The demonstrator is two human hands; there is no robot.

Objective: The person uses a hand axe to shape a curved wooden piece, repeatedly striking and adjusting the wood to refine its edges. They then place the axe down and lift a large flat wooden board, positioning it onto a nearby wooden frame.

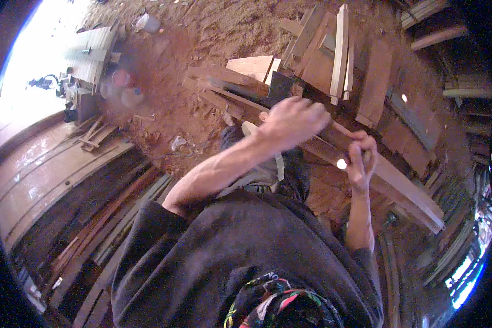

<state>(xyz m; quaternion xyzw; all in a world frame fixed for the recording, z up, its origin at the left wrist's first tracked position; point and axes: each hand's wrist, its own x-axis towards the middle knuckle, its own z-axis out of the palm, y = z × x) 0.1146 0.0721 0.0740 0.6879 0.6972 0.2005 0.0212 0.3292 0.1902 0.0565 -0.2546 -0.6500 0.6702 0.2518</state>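
Observation:
My left hand is closed in a fist and smeared by motion, above a long timber bench or beam. What it grips, if anything, is hidden. To its right my right hand has curled fingers over the long wooden beam. A slim reddish-brown piece reaches from the right fingers toward the left hand; I cannot tell whether it is a tool handle or a stick. Just beyond the left fist stands a dark flat piece beside pale boards.
Planks and pale battens are stacked beyond my hands. More long timbers lie at the left, below a large sheet. A white bucket stands on the reddish, shaving-strewn ground. Timber also lines the right side.

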